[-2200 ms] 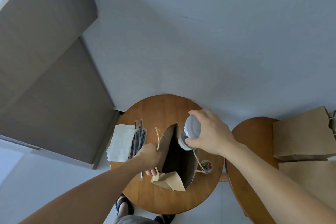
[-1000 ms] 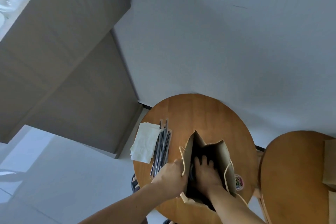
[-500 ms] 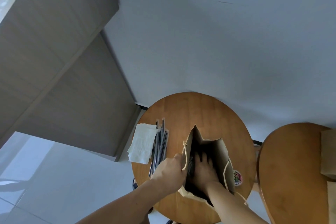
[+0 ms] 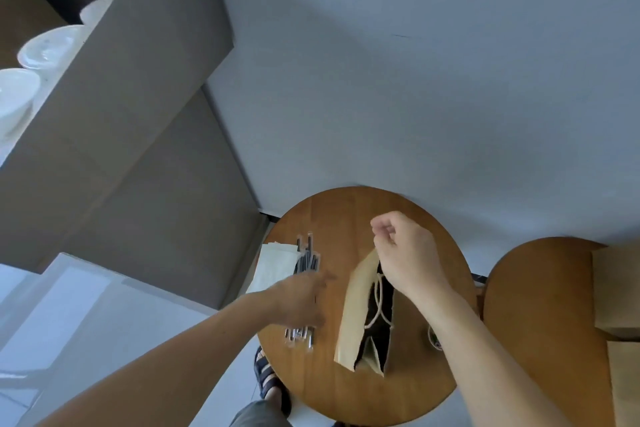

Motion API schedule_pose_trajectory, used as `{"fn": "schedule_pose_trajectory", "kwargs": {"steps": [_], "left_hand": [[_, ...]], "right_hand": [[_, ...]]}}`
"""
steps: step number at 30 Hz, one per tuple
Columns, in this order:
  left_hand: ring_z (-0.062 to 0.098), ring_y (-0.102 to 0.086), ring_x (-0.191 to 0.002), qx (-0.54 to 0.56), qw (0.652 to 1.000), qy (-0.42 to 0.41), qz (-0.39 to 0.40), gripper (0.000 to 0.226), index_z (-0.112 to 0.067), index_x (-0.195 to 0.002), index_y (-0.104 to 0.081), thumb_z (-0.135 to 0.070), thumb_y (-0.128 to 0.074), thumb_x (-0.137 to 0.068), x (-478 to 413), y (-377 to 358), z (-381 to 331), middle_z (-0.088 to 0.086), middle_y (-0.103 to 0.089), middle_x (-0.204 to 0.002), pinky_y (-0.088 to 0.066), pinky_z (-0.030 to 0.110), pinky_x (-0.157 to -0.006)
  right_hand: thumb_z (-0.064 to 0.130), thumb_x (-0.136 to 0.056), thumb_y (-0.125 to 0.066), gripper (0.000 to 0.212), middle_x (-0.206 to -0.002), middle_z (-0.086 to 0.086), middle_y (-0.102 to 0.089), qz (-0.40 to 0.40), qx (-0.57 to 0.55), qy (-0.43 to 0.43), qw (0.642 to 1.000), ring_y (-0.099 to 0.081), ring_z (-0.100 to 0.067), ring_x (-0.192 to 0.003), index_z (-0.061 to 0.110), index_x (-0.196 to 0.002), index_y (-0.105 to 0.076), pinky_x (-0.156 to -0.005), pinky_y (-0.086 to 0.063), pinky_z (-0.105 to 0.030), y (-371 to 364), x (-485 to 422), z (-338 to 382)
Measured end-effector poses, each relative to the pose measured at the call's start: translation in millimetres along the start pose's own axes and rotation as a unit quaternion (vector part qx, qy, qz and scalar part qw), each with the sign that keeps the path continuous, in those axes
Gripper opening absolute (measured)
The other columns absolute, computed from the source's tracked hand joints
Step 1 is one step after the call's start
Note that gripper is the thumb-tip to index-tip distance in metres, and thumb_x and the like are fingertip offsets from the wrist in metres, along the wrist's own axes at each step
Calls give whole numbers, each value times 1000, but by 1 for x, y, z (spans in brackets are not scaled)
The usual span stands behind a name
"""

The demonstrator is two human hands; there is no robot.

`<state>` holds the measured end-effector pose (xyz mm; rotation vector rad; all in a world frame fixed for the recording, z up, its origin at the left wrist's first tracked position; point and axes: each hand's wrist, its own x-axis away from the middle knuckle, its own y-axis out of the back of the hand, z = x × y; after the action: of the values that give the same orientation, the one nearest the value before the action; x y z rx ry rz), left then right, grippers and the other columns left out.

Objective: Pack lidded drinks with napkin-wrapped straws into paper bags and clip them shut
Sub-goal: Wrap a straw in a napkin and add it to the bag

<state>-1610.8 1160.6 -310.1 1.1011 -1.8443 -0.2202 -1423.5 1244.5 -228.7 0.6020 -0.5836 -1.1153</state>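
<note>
Where the grey cabinet (image 4: 114, 135) rises at far left, white bowls (image 4: 45, 48) sit on its shelf. On the round tabletop (image 4: 346, 215), napkins (image 4: 273, 267) lie at the left edge, with dark straws (image 4: 308, 253) just beside them. The left arm stretches in from below, the left grip (image 4: 301, 298) palm-down over the straws and blurred, so I cannot tell whether it has hold of any. To its right the paper bag (image 4: 353, 315) stands open on the tabletop, rope handles drooping into a mouth too dark to see into. Over the bag's far tip hovers the right grip (image 4: 408, 253), wrist bent, fingers curled in, thumb against forefinger, clenched on nothing I can see. A small tub (image 4: 433, 340) peeks out beside that forearm. Further right, a second tabletop (image 4: 540, 322) carries more bags (image 4: 616, 288).
</note>
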Motion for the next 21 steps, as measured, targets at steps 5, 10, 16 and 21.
{"fn": "schedule_pose_trajectory", "kwargs": {"steps": [5, 10, 16, 21], "left_hand": [[18, -49, -128, 45, 978, 98, -176, 49, -21, -142, -46, -23, -58, -95, -2, 38, 51, 0, -49, -144, -40, 28, -103], [14, -59, -100, 104, 968, 154, -167, 42, -18, -136, -52, -28, -53, -96, -16, 64, 100, 1, -59, -132, -44, 20, -71], [4, -55, -71, 178, 951, 205, -151, 35, -20, -130, -57, -28, -52, -96, -36, 55, 146, -8, -58, -108, -37, 12, -45], [7, -54, -70, 213, 937, 236, -145, 31, -20, -124, -58, -23, -50, -95, -60, 46, 176, -8, -57, -99, -42, 19, -53]], "right_hand": [[27, -97, -51, 27, -109, 3, -65, 71, 1, 3, 997, -62, -15, -98, 16, -118, -64, -81, -49, -25, -49, -24, 33], [27, -94, -52, 37, -71, 6, -50, 172, -6, -86, 981, -45, -13, -58, 24, -60, -39, -49, -33, -25, -138, -52, 37], [27, -90, -58, 39, -53, 2, -42, 214, 1, -199, 956, -39, -11, -43, 16, -58, -39, -41, -28, -21, -236, -60, 1], [30, -93, -55, 42, -52, 4, -35, 203, 40, -247, 947, -31, -8, -38, 16, -60, -33, -32, -19, -16, -290, -69, -33]]}}
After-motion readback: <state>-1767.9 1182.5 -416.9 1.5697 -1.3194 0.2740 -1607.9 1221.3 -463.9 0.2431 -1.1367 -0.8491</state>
